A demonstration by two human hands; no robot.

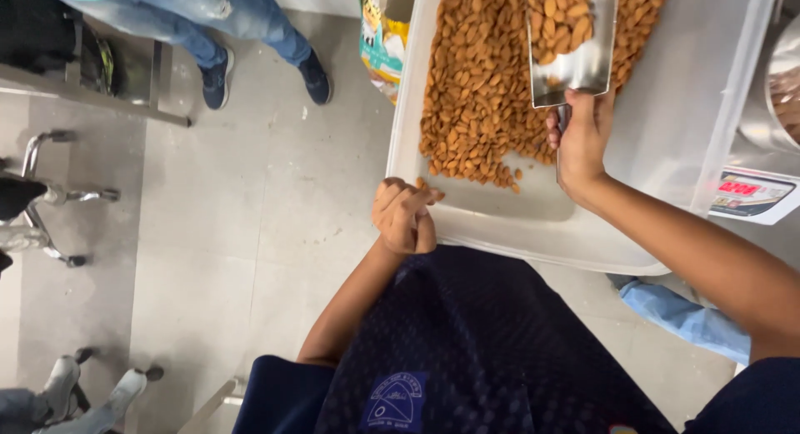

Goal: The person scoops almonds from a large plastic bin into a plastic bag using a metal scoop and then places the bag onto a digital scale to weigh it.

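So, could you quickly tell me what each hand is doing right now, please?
Left hand: curled closed, pinching an almond at the tub's rim.
Right hand: closed around the metal scoop, which holds almonds.

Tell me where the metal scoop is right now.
The scoop is at the top right of the head view, held by the right hand over the almonds in the white tray.

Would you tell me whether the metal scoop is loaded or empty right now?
Loaded: almonds lie heaped inside the metal scoop, held by the right hand over the tub.
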